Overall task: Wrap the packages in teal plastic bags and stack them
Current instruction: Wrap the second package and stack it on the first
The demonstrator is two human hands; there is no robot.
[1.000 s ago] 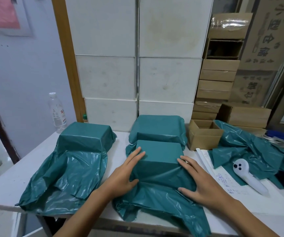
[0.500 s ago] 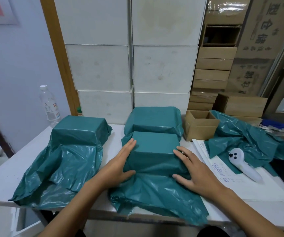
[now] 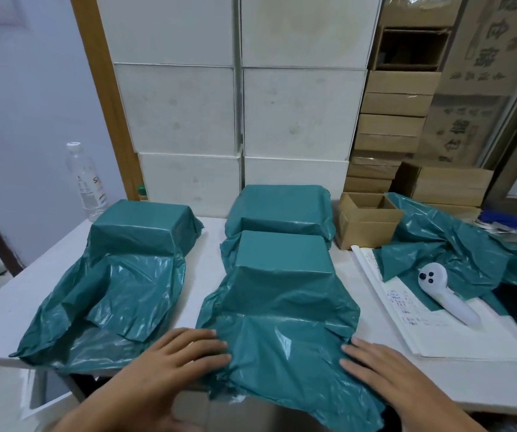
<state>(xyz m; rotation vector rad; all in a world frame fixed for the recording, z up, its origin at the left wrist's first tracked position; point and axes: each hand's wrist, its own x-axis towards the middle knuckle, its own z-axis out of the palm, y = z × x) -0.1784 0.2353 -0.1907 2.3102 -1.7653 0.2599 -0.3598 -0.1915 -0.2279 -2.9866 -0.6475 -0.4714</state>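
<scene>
A box inside a teal plastic bag (image 3: 282, 257) sits at the middle of the white table, and the bag's loose open end (image 3: 285, 347) trails over the near edge. My left hand (image 3: 185, 353) lies flat at the left edge of that loose end, fingers touching the plastic. At the right edge rests my right hand (image 3: 378, 366), fingers spread. A wrapped package (image 3: 279, 207) stands right behind this box. Another bagged box (image 3: 141, 232) sits to the left with its bag end spread toward me.
Spare teal bags (image 3: 456, 244) lie crumpled at the right, with a white handheld device (image 3: 444, 291) on a paper notebook (image 3: 413, 319). An open cardboard box (image 3: 366, 219), stacked white and brown boxes behind, and a water bottle (image 3: 87, 182) at the back left border the table (image 3: 7, 304).
Both hands slid off the sides of the middle box toward me, down onto the loose end of its bag at the table's near edge.
</scene>
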